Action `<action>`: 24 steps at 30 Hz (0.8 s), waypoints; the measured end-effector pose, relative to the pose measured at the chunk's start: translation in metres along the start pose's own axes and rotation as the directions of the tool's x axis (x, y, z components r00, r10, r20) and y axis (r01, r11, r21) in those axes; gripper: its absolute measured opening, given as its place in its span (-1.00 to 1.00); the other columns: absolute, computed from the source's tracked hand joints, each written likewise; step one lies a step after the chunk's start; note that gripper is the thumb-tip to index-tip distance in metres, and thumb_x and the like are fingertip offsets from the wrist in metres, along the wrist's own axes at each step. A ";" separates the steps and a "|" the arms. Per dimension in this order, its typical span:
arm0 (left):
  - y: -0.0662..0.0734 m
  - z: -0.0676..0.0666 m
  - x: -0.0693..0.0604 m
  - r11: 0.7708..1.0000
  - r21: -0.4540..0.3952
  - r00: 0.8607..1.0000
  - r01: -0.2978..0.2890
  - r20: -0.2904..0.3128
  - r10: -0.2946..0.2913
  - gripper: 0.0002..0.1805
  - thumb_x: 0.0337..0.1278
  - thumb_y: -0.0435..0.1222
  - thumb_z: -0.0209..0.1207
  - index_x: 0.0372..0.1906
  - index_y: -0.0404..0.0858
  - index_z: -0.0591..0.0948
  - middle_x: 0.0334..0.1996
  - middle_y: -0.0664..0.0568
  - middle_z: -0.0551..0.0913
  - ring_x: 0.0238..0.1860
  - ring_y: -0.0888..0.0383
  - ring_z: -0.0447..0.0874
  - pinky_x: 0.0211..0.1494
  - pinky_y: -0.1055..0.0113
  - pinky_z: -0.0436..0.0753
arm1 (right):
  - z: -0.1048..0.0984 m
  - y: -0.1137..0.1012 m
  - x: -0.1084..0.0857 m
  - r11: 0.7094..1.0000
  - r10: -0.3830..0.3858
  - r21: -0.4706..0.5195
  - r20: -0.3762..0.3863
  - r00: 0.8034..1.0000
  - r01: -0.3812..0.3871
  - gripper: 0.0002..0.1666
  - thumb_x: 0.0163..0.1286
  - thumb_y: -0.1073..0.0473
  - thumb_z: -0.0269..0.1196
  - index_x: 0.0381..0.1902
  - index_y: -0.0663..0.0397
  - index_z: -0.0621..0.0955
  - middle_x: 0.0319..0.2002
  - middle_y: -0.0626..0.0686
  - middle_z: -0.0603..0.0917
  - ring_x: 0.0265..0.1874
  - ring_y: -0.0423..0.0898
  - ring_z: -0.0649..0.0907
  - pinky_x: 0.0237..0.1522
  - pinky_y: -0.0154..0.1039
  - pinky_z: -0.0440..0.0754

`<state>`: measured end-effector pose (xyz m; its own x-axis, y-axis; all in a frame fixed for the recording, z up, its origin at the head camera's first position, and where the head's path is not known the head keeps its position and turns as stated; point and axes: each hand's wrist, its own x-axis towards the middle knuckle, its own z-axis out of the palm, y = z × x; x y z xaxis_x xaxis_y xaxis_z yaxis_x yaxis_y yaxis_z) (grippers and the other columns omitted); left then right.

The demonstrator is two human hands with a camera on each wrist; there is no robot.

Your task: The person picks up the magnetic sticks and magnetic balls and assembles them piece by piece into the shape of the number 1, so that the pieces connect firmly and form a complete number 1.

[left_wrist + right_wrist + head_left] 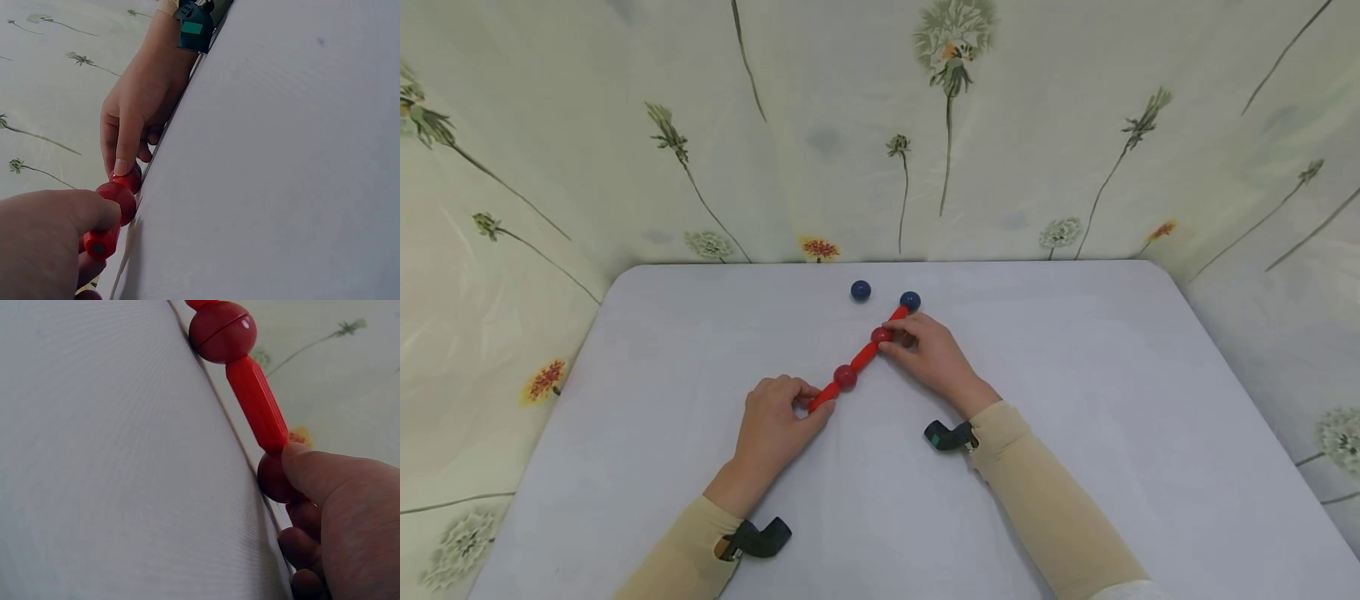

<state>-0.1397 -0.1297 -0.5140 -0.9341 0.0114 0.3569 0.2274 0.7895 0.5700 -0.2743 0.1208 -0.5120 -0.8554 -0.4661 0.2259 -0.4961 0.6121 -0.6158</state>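
A straight chain of red rods and dark red balls lies slantwise on the white table. My left hand (777, 429) pinches the near red rod (825, 395) between thumb and fingers; a grey disc shows in that rod's end in the left wrist view. Beyond it come a dark red ball (846, 377) and the middle red rod (257, 403). With thumb and fingertips my right hand (938, 357) grips the second dark red ball (275, 479). The far red rod (898, 313) reaches to a dark blue ball (910, 301), which it appears to touch.
A separate dark blue ball (861, 291) sits near the table's back edge, left of the chain's far end. Behind the white table (1112, 417) hangs a cloth (820, 183) printed with dandelions. Each wrist carries a small dark camera mount (763, 538).
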 end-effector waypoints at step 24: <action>0.000 -0.002 0.002 0.998 -0.019 0.998 0.053 0.022 -0.052 -0.60 -0.02 0.06 0.43 -0.18 -0.11 0.68 -0.41 0.17 0.59 -0.38 0.21 0.47 -0.22 0.19 0.44 | -0.004 -0.001 0.002 1.000 0.014 0.005 -0.016 1.000 -0.014 -0.55 0.30 -0.04 0.39 0.10 -0.02 0.67 -0.20 -0.09 0.59 -0.27 -0.17 0.56 -0.20 -0.24 0.57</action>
<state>-0.1412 -0.1312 -0.5113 -0.9505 -0.0164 0.3102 0.1830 0.7775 0.6017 -0.2758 0.1220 -0.5079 -0.8647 -0.4470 0.2290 -0.4831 0.6158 -0.6224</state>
